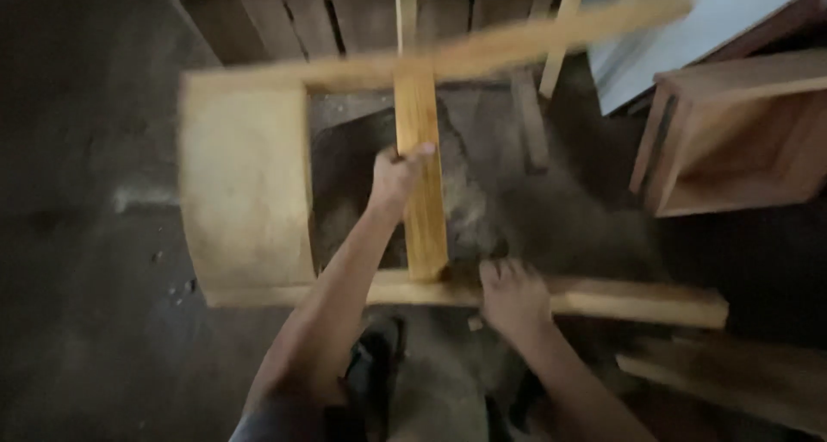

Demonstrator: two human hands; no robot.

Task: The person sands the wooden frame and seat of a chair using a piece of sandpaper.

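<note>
A pale wooden frame (245,183) lies over the dark floor, made of a wide board at the left, two long rails and a middle slat (420,149). My left hand (396,179) is closed around that upright middle slat. My right hand (512,297) rests with fingers spread on the near rail (637,302), close to where the slat meets it. The far rail (517,41) looks blurred.
An open wooden box (732,140) stands at the right. A slatted wooden pallet (284,15) lies at the back, with a pale sheet (689,37) beside it. More timber (732,377) lies at the lower right. Sawdust covers the floor.
</note>
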